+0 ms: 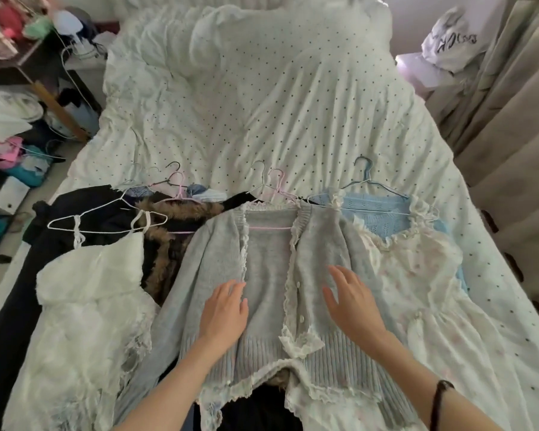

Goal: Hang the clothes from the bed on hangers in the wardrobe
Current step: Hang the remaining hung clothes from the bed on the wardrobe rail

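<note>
A grey knit cardigan (271, 259) with lace trim lies flat on the bed (262, 104) on a pink hanger (277, 188). My left hand (224, 312) rests flat on its left front panel. My right hand (352, 300) hovers or rests with straight fingers on the right panel. To the left lies a white lace dress (84, 306) on a white wire hanger (106, 223). To the right lies a pale floral dress (423, 290) over a blue knit top (377, 209) on a blue hanger (367, 175). Dark and furry garments (168, 225) lie between, with several hangers.
A cluttered rack with clothes and boxes (13, 119) stands left of the bed. Beige curtains (511, 104) hang on the right. A white bag (451, 38) sits on a stand at the back right. The dotted quilt covers the far half of the bed.
</note>
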Motion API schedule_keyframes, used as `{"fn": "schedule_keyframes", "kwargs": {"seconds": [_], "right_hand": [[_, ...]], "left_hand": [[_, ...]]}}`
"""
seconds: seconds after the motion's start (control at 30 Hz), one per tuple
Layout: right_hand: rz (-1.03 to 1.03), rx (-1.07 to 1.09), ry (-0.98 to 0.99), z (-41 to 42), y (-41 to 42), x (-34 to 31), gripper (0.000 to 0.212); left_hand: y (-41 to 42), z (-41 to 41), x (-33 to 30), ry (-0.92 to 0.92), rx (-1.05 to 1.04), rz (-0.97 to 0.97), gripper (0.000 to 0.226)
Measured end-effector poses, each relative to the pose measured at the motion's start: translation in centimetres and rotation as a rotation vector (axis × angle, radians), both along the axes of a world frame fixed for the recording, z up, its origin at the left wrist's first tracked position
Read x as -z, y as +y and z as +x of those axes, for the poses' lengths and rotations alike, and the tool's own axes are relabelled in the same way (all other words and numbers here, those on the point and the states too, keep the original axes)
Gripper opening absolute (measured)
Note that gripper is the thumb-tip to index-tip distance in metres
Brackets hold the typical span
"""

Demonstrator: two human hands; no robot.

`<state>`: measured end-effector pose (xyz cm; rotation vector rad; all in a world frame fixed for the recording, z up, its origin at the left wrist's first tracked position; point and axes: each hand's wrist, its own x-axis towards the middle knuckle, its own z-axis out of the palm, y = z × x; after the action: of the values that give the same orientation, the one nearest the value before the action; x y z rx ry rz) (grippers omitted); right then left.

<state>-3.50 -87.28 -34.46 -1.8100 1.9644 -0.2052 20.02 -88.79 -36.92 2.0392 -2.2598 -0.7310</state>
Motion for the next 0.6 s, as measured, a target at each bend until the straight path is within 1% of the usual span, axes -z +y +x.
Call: {"fn": "schedule_keyframes", "kwargs": {"seconds": [0.13,0.27,0.37,0.4,0.43,0.5,0.6], "right_hand": [[0.031,-0.028,0.014,0.1,-7.7,4.7,0.047],[0.064,-0.052,-0.026,1.5,-13.5,10.4,0.039],[-0.006,-0.075,-0.086,2.8,-16.7,15.4,0.04],[-0.015,-0.078,-0.085,3.0,-17.5,17.3,0.041],[-0.021,-0.066,-0.064,3.2,-18.1,18.9,0.042],[-0.033,-0.001,-0.014,3.2,-19.0,21.1,0.043],[-0.007,0.116,0.062,2.9,-19.7,22.6,0.049]], "left_hand": [[-6.2,-0.1,4.5,-0.006,-0.047,-0.015,0.038],[-11.5,-0.5,9.9,-0.016,-0.095,-0.036,0.036],[-15.8,-1.5,14.2,0.076,-0.152,-0.146,0.033],[-17.0,-1.9,15.5,0.081,-0.162,-0.174,0.034],[-18.1,-2.2,16.6,0.059,-0.17,-0.191,0.036],[-19.6,-2.3,18.4,-0.04,-0.205,-0.197,0.04],[-20.7,-1.8,20.3,-0.204,-0.231,-0.214,0.048]]}}
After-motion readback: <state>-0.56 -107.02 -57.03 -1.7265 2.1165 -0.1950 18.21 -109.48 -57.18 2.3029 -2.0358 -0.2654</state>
